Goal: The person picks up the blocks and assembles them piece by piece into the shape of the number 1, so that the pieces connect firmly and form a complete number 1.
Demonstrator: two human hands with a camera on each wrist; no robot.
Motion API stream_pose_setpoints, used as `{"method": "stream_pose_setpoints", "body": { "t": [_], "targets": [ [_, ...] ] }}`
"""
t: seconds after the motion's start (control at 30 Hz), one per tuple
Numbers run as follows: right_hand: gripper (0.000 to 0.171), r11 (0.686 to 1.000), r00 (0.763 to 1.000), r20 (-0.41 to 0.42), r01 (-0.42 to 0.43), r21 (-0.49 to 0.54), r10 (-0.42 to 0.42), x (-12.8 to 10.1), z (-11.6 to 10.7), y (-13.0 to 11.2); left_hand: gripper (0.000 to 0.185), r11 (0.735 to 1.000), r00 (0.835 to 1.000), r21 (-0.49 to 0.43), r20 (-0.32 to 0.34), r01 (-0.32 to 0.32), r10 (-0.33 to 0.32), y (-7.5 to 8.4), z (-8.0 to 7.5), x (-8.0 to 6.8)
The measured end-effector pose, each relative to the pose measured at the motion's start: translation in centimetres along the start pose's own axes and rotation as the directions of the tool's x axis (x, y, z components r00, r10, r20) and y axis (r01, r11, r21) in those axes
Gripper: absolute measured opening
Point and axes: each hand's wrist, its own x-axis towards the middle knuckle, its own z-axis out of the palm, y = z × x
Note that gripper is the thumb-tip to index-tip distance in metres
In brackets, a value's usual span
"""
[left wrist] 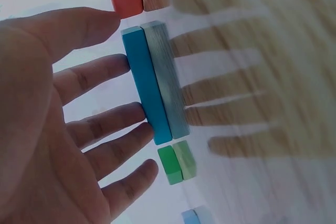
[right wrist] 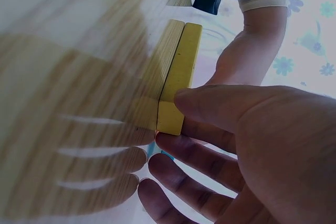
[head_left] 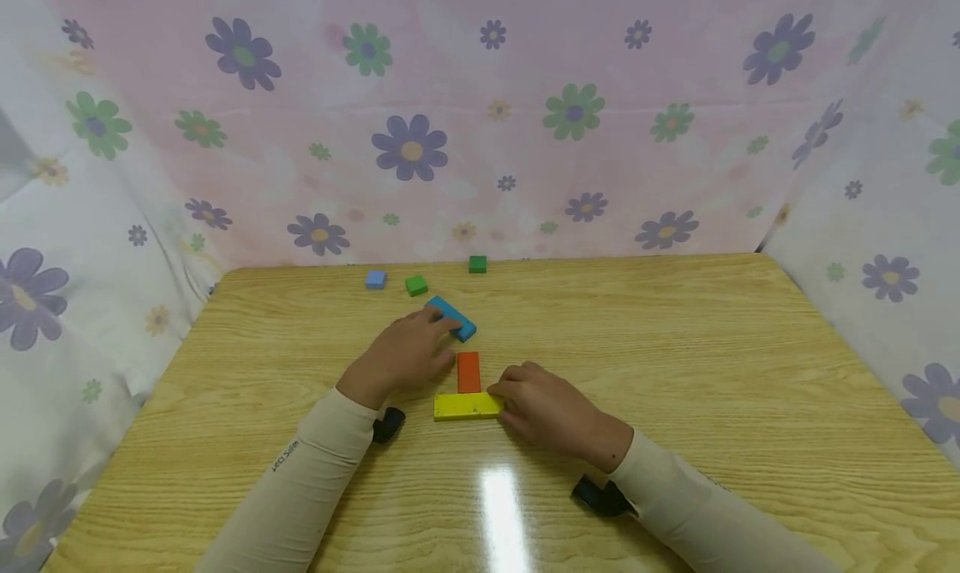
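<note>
**A:** Start at the left hand [head_left: 401,352]. What is it doing?

**B:** Its fingers [left wrist: 105,74] are spread almost straight, tips against the long side of the blue block [head_left: 452,318]. Touching, not gripping. That block lies slanted, just beyond the orange block [head_left: 468,372].

**A:** And the right hand [head_left: 543,402]?

**B:** Thumb and fingers close on the right end of the yellow block [head_left: 467,405], a light pinch. The yellow block lies flat across the near end of the orange block, the two forming a T, touching or nearly so.

**A:** What could go wrong?

**B:** I'd judge the wooden table [head_left: 675,348] glossy and slick. A push from flat fingertips could spin the blue block rather than slide it, or knock it into the orange one and break the T. A nudge from the pinching hand would do the same.

**A:** Do the views differ?

**B:** The left wrist view shows a small green cube [left wrist: 170,164] just past the blue block's far end, with fingertip contact the head view hides. The right wrist view shows the thumb [right wrist: 220,106] over the yellow block's end. Only the head view shows the light blue cube [head_left: 376,279] and dark green cube [head_left: 477,263], well beyond the orange block by the flowered cloth [head_left: 480,114].
</note>
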Motion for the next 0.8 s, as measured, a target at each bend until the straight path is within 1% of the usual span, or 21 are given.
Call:
{"method": "stream_pose_setpoints", "body": {
  "t": [0.3, 0.43, 0.53, 0.63, 0.7, 0.8],
  "targets": [
    [0.029, 1.0, 1.0, -0.005, 0.004, 0.0, -0.004, 0.02, -0.06, -0.05, 0.04, 1.0, 0.999, -0.008, -0.03, 0.016, -0.017, -0.08, 0.25, 0.22],
    [0.029, 1.0, 1.0, -0.008, 0.006, 0.002, -0.006, 0.04, -0.04, -0.05, 0.042, 0.999, 0.999, -0.003, -0.013, 0.036, -0.036, -0.05, 0.29, 0.31],
    [0.029, 1.0, 1.0, -0.007, 0.004, 0.003, -0.004, 0.04, -0.02, -0.04, 0.049, 0.999, 0.999, 0.001, 0.017, 0.049, -0.049, -0.02, 0.25, 0.34],
    [0.028, 1.0, 1.0, -0.004, 0.002, 0.002, -0.002, 0.04, 0.02, -0.01, 0.06, 0.998, 0.997, -0.015, 0.045, 0.061, -0.06, 0.04, 0.18, 0.32],
    [0.028, 1.0, 1.0, -0.002, 0.001, 0.002, -0.001, 0.06, 0.04, 0.0, 0.066, 0.998, 0.996, -0.024, 0.056, 0.064, -0.063, 0.08, 0.17, 0.28],
    [0.028, 1.0, 1.0, -0.001, 0.001, -0.001, -0.001, 0.1, 0.05, -0.01, 0.071, 0.997, 0.995, -0.038, 0.068, 0.072, -0.069, 0.13, 0.14, 0.24]
  ]
}}
